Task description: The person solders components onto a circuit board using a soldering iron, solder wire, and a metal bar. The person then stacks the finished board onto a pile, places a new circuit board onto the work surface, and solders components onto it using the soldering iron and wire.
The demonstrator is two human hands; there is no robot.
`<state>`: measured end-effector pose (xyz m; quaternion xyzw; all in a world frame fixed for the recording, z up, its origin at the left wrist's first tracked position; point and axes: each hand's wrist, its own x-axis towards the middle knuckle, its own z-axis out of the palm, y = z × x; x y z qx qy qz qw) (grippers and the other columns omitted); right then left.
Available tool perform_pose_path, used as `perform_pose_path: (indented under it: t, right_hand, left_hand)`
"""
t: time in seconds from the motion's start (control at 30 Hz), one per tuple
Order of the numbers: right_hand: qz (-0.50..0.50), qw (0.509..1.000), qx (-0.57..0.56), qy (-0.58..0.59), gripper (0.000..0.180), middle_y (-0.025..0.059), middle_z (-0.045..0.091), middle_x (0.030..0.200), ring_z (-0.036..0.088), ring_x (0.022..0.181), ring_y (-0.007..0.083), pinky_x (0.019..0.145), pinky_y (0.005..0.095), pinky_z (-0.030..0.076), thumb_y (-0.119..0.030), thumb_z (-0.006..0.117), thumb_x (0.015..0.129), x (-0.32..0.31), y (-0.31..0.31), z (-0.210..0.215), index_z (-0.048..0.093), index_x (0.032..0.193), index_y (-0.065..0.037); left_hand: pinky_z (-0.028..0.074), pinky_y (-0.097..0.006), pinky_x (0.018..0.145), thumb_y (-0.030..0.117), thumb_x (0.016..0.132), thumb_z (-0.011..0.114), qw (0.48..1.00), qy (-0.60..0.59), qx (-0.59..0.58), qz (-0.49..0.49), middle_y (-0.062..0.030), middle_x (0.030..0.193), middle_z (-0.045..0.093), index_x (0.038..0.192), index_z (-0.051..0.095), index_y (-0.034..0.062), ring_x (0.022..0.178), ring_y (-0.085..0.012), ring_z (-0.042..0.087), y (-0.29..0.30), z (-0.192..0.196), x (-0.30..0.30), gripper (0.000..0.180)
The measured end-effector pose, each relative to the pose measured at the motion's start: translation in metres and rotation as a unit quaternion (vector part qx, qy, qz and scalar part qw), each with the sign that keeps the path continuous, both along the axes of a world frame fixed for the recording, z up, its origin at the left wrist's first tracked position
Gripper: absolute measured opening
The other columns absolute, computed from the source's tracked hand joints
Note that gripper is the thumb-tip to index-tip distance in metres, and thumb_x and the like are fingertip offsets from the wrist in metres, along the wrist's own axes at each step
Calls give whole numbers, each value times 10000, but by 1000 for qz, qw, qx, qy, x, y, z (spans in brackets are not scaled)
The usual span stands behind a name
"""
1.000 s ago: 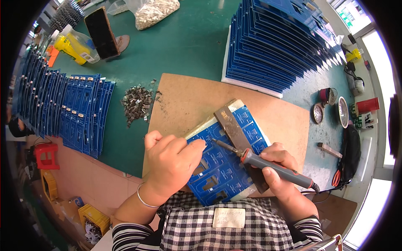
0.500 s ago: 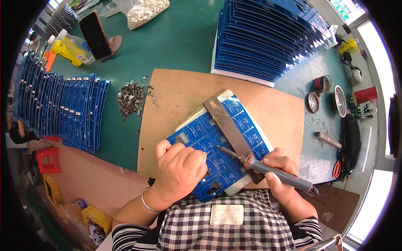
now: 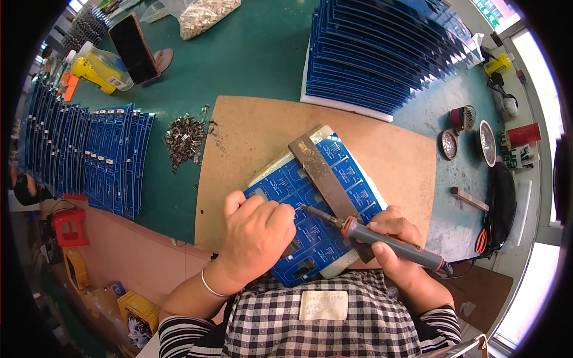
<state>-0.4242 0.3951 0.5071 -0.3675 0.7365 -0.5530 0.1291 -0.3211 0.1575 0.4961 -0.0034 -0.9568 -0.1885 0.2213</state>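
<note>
In the head view, the right hand [image 3: 399, 241] is closed around the grey handle of an iron [image 3: 391, 241], its cord leaving toward the right. The iron slants up and left, its tip over the middle of a blue board [image 3: 313, 232]; whether the tip touches the board cannot be told. The left hand [image 3: 256, 235] is curled with its back to the camera over the board's left side, fingertips just beside the iron's tip; whether anything is pinched in it cannot be told.

The board lies tilted on a pale pad [image 3: 339, 267] in front of the person, partly over the near part of a brown mat [image 3: 388, 143]. A dark bar [image 3: 325, 176] lies across the board, running from its far edge down past the iron.

A pile of small metal parts [image 3: 185, 142] lies on the green table [image 3: 262, 65], just beside the mat's left edge. Farther left is a row of blue boards [image 3: 113, 161]; beyond it stand bottles [image 3: 89, 74] and a phone [image 3: 134, 51] propped upright. At the far side lies a clear bag [image 3: 209, 17] of pale pieces.

Beyond the mat, a tall stack [image 3: 370, 65] of blue boards rests on white foam [image 3: 346, 110]. To the right are a small dish [image 3: 449, 145], a bowl [image 3: 487, 143] and red-handled scissors [image 3: 481, 240].
</note>
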Motion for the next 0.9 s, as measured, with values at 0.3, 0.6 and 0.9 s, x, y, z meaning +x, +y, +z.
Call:
perform_pose_path:
  t: [0.3,0.6,0.9]
  right_hand:
    - [-7,1000,8,-16,253,110,653,857,612,785,231,789,363,447,-175,730,772,-2,-4,0,632,936,-9]
    - [-13,1000,-12,-12,251,110,639,854,592,789,242,789,374,444,-184,715,795,0,-3,-1,626,949,-7]
    - [-5,1000,-13,-2,255,104,630,865,569,799,221,767,368,423,-230,706,825,6,15,1,613,942,-23]
  left_hand:
    - [304,-352,677,6,703,686,1000,-6,-9,-3,4,584,510,737,534,116,565,-185,475,-4,0,-8,191]
    - [302,-349,687,74,704,726,999,-2,-34,38,18,595,504,773,639,138,576,-177,483,-11,11,-4,129]
    - [312,-351,696,16,692,707,999,-2,48,-6,4,652,552,814,548,107,598,-186,504,7,0,16,220]
